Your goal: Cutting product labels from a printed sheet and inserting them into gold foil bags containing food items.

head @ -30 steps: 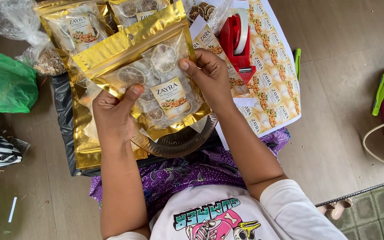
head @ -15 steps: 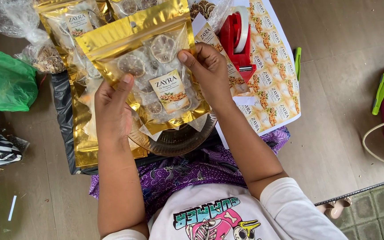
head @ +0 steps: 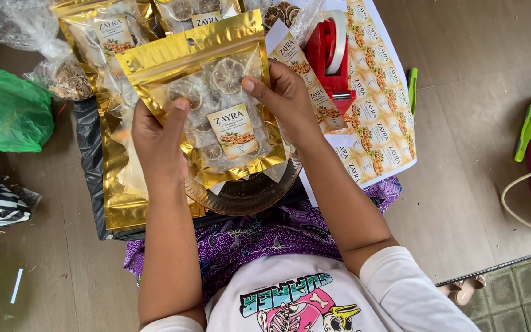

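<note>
Both hands hold one gold pouch (head: 207,101) with a clear window, through which dried citrus slices and a small cream label show. The pouch stands upright in the picture, its gold header strip with a punched hole at 12 o'clock and its bottom seam at 6 o'clock, tilted slightly so the header's right end rides higher.

The left hand (head: 158,144) grips the pouch's left edge from 9 o'clock. Its thumb lies pressed on the front of the window, pointing toward 12 o'clock, and the fingers are hidden behind the pouch, so the edge is pinched between thumb and fingers. The forearm runs straight down toward 6 o'clock.

The right hand (head: 287,98) grips the right edge from 3 o'clock. Its thumb presses flat on the front of the window, pointing toward 9 o'clock, with the other fingers curled behind the pouch; again a pinch on the edge. This forearm slants down toward 5 o'clock, into a white sleeve.

The pouch sits between the two hands, above a round clear dish (head: 250,190) that shows at its 6 o'clock. More gold pouches (head: 109,43) lie behind it at 11 o'clock. A red tape dispenser (head: 333,52) stands just beside the right hand at 1 o'clock, on a printed label sheet (head: 382,117) that spreads toward 3 o'clock. A green plastic bag (head: 7,110) lies well apart at 9 o'clock on the wooden floor (head: 462,92).
</note>
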